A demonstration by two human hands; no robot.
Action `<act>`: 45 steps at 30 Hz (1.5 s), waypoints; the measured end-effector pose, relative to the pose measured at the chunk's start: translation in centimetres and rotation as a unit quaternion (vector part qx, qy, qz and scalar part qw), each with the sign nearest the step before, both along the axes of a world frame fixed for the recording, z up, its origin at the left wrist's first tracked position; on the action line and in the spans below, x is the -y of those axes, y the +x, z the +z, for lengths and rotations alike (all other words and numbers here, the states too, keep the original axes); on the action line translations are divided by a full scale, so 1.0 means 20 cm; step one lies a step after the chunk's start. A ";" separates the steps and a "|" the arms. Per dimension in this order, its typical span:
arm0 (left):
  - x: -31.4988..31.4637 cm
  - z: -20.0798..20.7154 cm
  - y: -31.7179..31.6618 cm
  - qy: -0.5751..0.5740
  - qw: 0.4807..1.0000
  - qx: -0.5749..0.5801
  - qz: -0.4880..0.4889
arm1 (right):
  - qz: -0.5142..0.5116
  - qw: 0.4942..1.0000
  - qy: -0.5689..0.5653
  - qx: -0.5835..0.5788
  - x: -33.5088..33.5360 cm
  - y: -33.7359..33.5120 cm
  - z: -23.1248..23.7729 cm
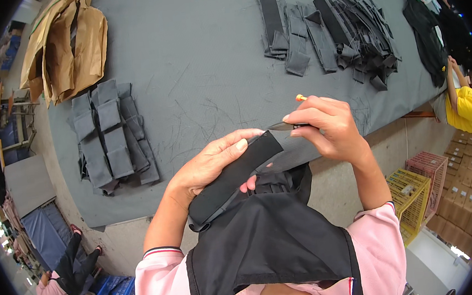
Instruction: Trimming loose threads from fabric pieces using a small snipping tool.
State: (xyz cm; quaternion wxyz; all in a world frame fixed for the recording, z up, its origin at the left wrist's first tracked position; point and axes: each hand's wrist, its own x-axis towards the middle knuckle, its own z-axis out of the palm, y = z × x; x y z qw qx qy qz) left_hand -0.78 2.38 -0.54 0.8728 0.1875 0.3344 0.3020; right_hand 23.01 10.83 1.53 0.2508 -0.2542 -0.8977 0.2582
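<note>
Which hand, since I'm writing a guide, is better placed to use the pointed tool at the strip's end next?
Probably the right hand: it holds the pointed tool, its tip close to one end of the black strip. The left hand grips that strip.

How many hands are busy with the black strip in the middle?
2: the left hand holds the black strip, and the right hand holds a small tool at the strip's upper end. The left is partly hidden behind the strip.

The strip [235, 175] is showing matt cloth, the blade [281, 126] is looking metallic, and the bag [91, 53] (well creased) is showing matt paper.
</note>
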 end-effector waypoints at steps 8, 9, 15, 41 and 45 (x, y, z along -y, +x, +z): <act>-0.01 0.00 -0.01 0.007 1.000 -0.008 -0.014 | 0.011 1.000 -0.013 0.001 0.02 -0.02 -0.01; -0.01 0.00 -0.01 0.008 1.000 -0.007 -0.014 | -0.022 0.999 -0.022 -0.020 0.03 -0.02 -0.01; 0.01 0.02 0.04 0.264 0.902 -0.339 0.030 | -0.101 0.988 -0.083 -0.086 0.11 -0.06 -0.07; -0.04 -0.02 0.16 0.565 0.441 -0.676 0.171 | -0.281 0.958 0.051 -0.034 0.29 -0.19 -0.09; -0.03 0.00 0.17 0.557 0.453 -0.676 0.167 | -0.275 0.959 0.051 -0.052 0.31 -0.18 -0.07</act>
